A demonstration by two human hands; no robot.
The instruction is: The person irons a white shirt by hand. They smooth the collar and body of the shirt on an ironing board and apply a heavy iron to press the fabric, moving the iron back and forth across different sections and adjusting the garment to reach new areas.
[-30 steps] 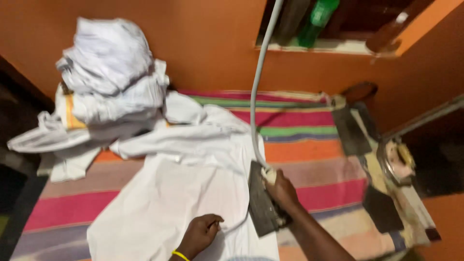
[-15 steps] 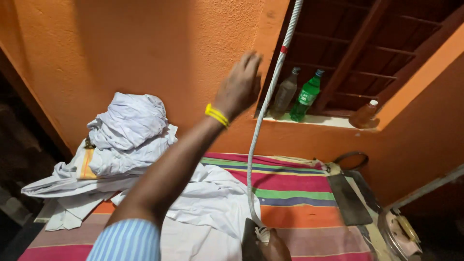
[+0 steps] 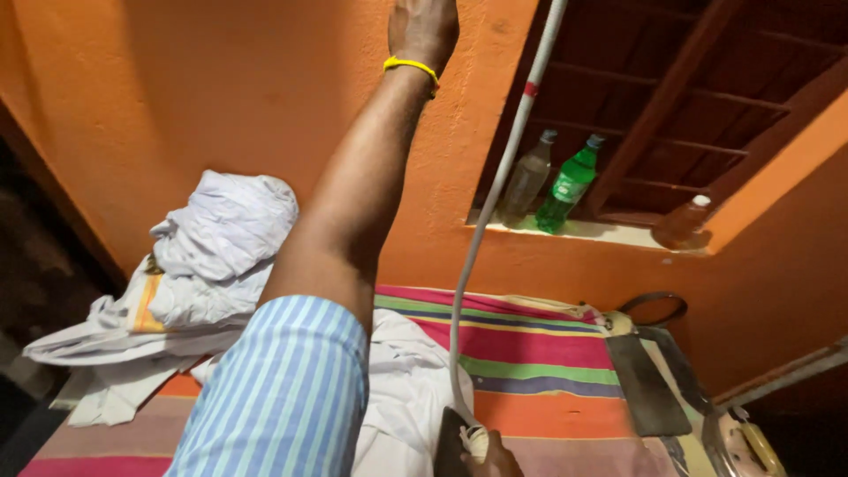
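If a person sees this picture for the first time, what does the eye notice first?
First is the left hand, raised high against the orange wall, a yellow band on its wrist. Beside it a white cord runs down to the iron under the right hand, bottom centre. A pile of white clothes sits left on the striped cloth.

Wall (image 3: 203,97): orange, flat tone. Table cloth (image 3: 539,353): striped in pink, green, yellow, purple and orange bands. Heap of clothes (image 3: 203,256): white, one piece with an orange-yellow band. Garment (image 3: 406,389) spread on the cloth: white. Sleeve (image 3: 283,397) on the raised arm: light blue and white vertical stripes. Wristband (image 3: 410,64) by the left hand (image 3: 424,26): yellow. Cord (image 3: 495,203): white, one red mark. Bottles on the sill: green bottle (image 3: 570,185), clear greyish bottle (image 3: 527,181), amber bottle (image 3: 680,223).
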